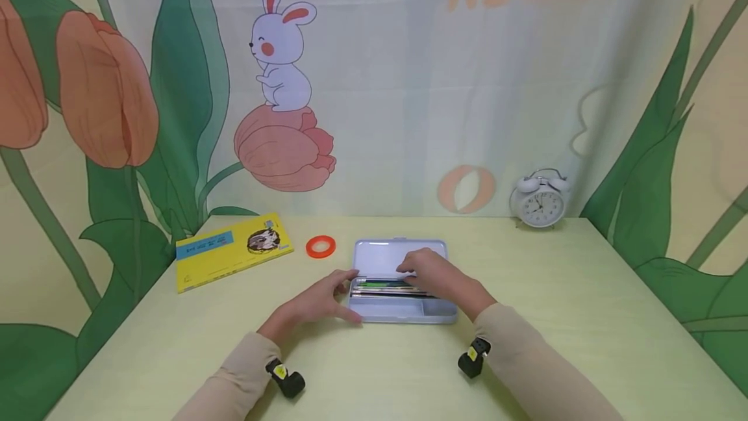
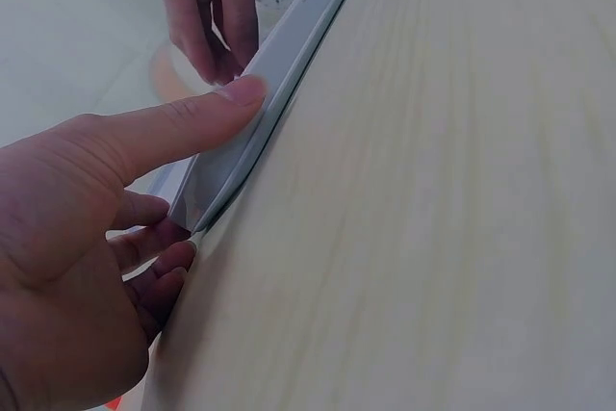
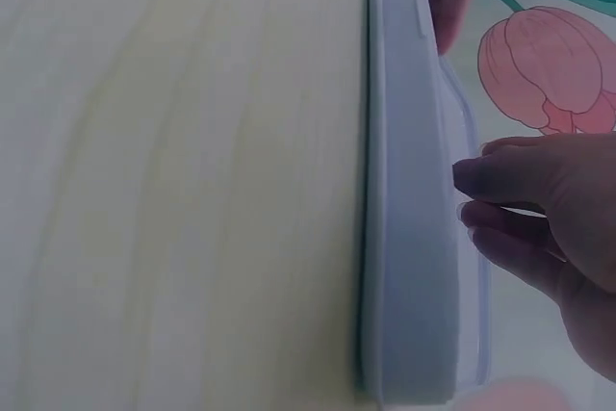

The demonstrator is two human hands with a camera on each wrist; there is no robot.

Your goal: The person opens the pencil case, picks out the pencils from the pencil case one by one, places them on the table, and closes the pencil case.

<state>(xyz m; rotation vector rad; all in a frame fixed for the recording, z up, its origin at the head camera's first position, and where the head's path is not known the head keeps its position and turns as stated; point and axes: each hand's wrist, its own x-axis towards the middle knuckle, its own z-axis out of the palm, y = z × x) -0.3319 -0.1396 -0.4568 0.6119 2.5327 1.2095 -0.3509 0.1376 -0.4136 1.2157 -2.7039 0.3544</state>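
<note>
Left hand (image 1: pixel 324 297) grips the left end of a pale pencil case (image 1: pixel 403 320), thumb against the near wall and fingers curled about that end, while the right hand (image 1: pixel 435 273) dips over the case's right half, thumb and fingers held narrow; from my remote post, I cannot tell whether they pinch anything. The case sits mid-bench (image 1: pixel 584 304), its lid (image 1: pixel 380 255) laid back on the far side. Several pencils (image 1: pixel 386 292), one showing green, lie lengthwise in the far section; nearer, a long compartment (image 1: pixel 386 307) on the left and a short compartment (image 1: pixel 439 307) on the right show bare floors to me. I judge the step in hand to be handling the pencils within the case, and the next move to call for a light, sure pinch on the right, with the left bracing against any skid. A yellow book (image 1: pixel 234 265) and an orange ring (image 1: pixel 321 255) lie far left; an alarm clock (image 1: pixel 540 208) stands far right.
</note>
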